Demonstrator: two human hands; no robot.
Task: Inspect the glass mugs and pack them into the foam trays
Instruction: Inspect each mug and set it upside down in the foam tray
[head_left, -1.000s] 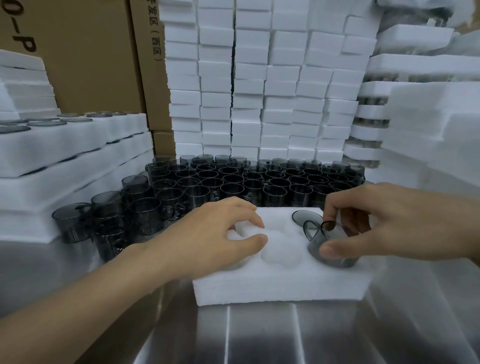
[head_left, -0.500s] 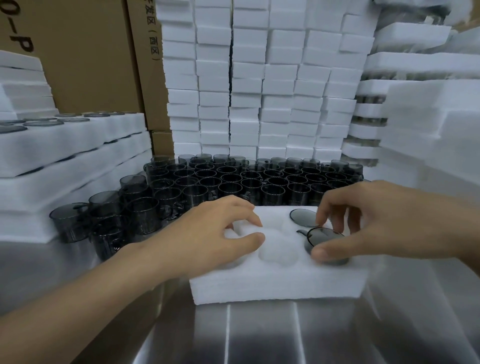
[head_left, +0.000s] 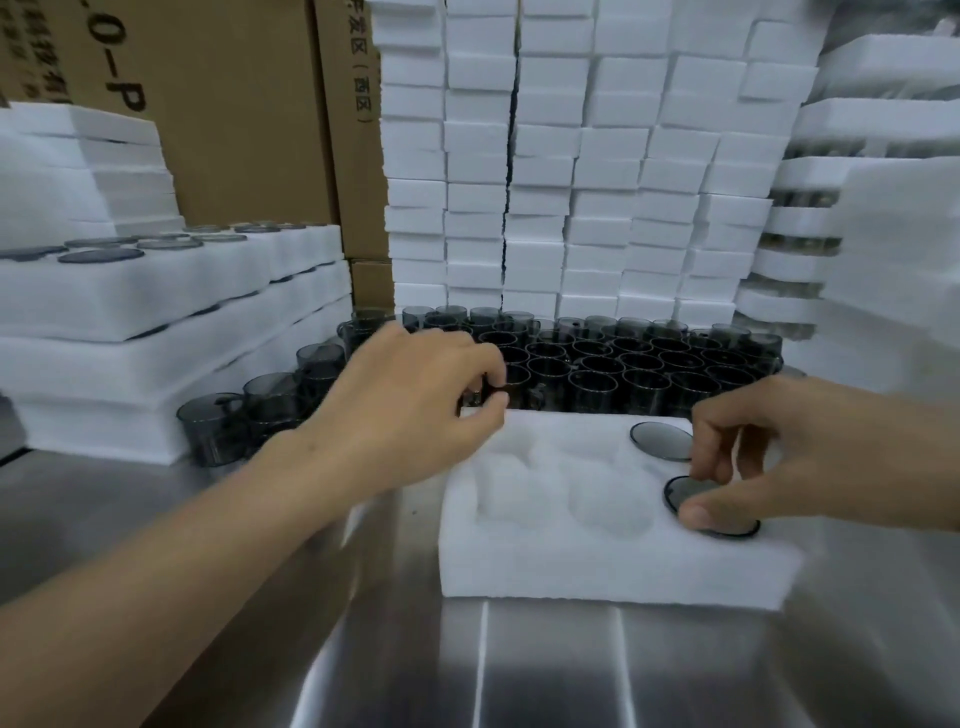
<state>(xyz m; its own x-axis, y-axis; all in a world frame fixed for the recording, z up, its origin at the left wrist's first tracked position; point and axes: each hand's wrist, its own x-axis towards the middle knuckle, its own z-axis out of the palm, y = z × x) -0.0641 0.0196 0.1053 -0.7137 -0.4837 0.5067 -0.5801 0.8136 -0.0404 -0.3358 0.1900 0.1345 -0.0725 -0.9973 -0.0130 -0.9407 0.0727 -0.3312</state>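
Mug (head_left: 681, 491), tilted a second ago, now sits rim-flush in near-right pocket of tray (head_left: 597, 561), under right hand (head_left: 789, 457). Thumb and curled fingertips pinch its rim. Left hand (head_left: 415, 410) has left tray's left pockets and is past far edge at loose mugs (head_left: 649, 364). Fingers curled, grip unclear.

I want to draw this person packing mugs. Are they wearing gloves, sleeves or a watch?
No gloves: the left hand and right hand are bare, with short plain nails. No ring, watch or bracelet shows. Both forearms are bare as far as the picture reaches; no sleeve is in view.
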